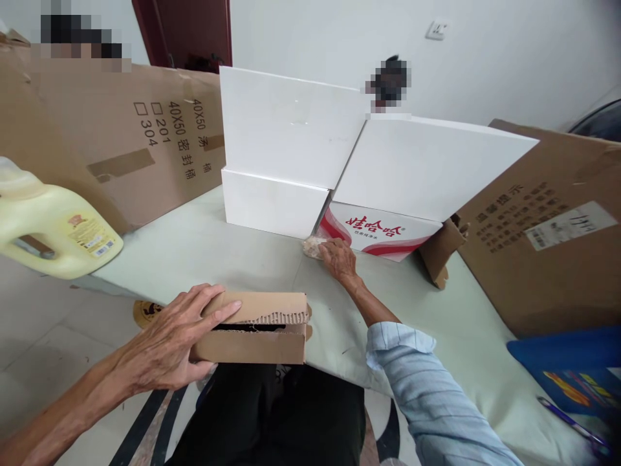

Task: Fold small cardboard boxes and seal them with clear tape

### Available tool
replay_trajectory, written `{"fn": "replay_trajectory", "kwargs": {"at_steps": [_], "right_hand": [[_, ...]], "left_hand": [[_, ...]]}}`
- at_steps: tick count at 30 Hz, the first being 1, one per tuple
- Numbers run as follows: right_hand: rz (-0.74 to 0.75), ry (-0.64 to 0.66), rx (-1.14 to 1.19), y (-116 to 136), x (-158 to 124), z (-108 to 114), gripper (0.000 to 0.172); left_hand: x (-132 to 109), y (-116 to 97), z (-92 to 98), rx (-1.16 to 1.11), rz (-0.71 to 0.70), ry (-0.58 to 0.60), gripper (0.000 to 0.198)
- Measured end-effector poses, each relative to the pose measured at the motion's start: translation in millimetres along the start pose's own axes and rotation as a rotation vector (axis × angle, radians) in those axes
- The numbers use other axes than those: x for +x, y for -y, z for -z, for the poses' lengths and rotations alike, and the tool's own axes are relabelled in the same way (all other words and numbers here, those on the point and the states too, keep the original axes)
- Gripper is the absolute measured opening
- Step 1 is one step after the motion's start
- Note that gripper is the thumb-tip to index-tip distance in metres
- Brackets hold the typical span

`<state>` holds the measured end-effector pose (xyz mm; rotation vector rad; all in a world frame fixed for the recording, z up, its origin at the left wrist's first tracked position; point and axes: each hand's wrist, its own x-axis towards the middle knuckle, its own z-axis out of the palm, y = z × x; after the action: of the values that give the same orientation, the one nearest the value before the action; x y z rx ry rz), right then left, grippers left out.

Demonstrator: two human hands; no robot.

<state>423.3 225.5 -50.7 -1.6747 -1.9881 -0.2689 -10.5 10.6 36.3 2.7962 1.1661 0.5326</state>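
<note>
My left hand (179, 333) grips the left end of a small brown cardboard box (279, 346), fingers over its top and thumb low on the near side. A dark gap with a torn, corrugated edge runs along that box at the table's near edge. Farther forward, my right hand (338, 259) is closed on a pale beige, rounded thing (313, 247) whose kind I cannot make out. That thing lies on the table just before a white carton with red print (383, 232). My right fingers partly hide it.
White boxes (286, 129) stand stacked on the pale-covered table (257, 259). Large brown cartons flank it at left (111, 129) and right (543, 246). A yellow jug (72, 226) is at left; a blue packet (572, 375) and pen (567, 421) lie at right. Two people's blurred heads show behind.
</note>
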Motion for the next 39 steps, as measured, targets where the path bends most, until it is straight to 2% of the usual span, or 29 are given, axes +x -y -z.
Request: {"fn": "replay_trajectory", "kwargs": {"at_steps": [3,9,13,18,22,26,30,33,36,39], "right_hand": [[-0.083,0.000,0.025,-2,6,-5,0.036],[-0.192,0.004,0.088,2,15,-17,0.021],[-0.227,0.039,0.105,6,18,-13,0.022],[-0.256,0.061,0.114,18,17,9,0.031],[-0.220,0.021,0.135,35,-2,34,0.039],[-0.086,-0.075,0.268,67,-41,68,0.034],[0.092,-0.257,0.521,120,-92,114,0.028],[0.235,-0.312,0.540,151,-121,139,0.023],[0.286,-0.250,0.446,150,-124,140,0.029],[0.102,-0.081,0.283,121,-95,123,0.038]], "left_hand": [[0,0,-0.4,-0.003,-0.003,0.001,0.103],[1,-1,4.4,-0.018,-0.007,0.038,0.102],[3,-2,6.3,-0.030,-0.005,0.043,0.103],[5,-1,7.5,-0.048,0.001,0.041,0.107],[4,1,9.5,-0.073,0.006,0.038,0.113],[1,2,10.8,-0.089,0.003,0.031,0.114],[-1,3,8.8,-0.104,0.015,0.005,0.113],[-2,4,7.1,-0.110,0.026,-0.026,0.114],[-2,3,6.9,-0.114,0.022,-0.043,0.113],[-2,-1,6.7,-0.110,0.030,-0.034,0.110]]}}
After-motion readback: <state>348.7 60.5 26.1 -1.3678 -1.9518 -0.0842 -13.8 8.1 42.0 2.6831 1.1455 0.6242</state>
